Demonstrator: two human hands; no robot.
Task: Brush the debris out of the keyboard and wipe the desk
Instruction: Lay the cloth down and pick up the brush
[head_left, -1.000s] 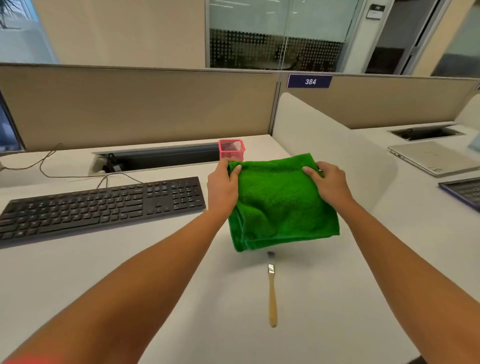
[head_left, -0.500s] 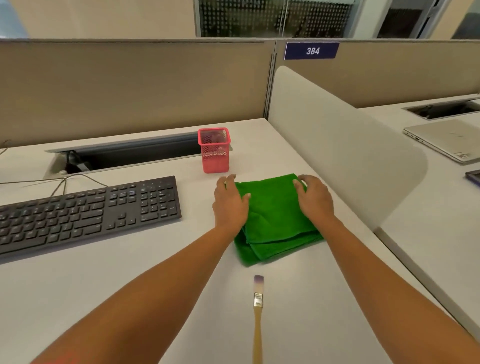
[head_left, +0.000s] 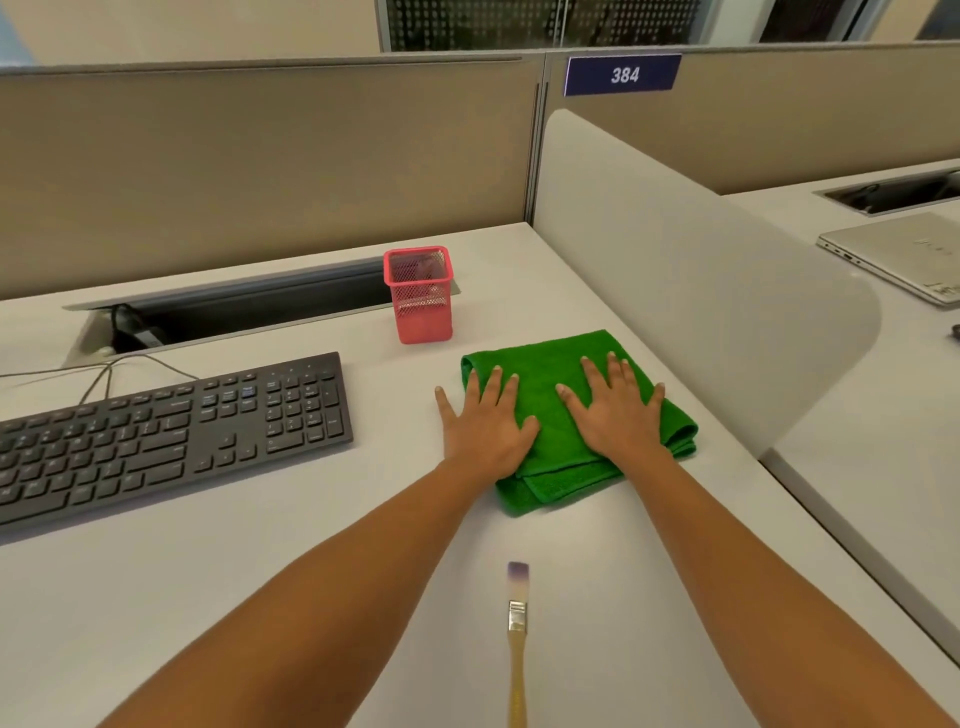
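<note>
Pressing one cloth (head_left: 551, 365) flat-fingered, left hand (head_left: 485, 434), right hand (head_left: 615, 415) (apparently folded); one brush (head_left: 517, 618); one keyboard (head_left: 166, 436)

Cloth (head_left: 545, 364) showing plain bright green, keyboard (head_left: 171, 431) showing black with pale key legends, mesh cup (head_left: 418, 296) showing coral-pink, brush (head_left: 517, 639) showing purple-tipped bristles, silver ferrule, tan handle, desk (head_left: 208, 597) appearing off-white, sign (head_left: 622, 75) displaying white 384 on navy.

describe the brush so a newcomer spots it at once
Start at the white desk with the black keyboard on its left. Nearer the person than the green cloth lies the brush. It alone is a slim stick: wooden handle, metal band, dark-tipped bristles.
</note>
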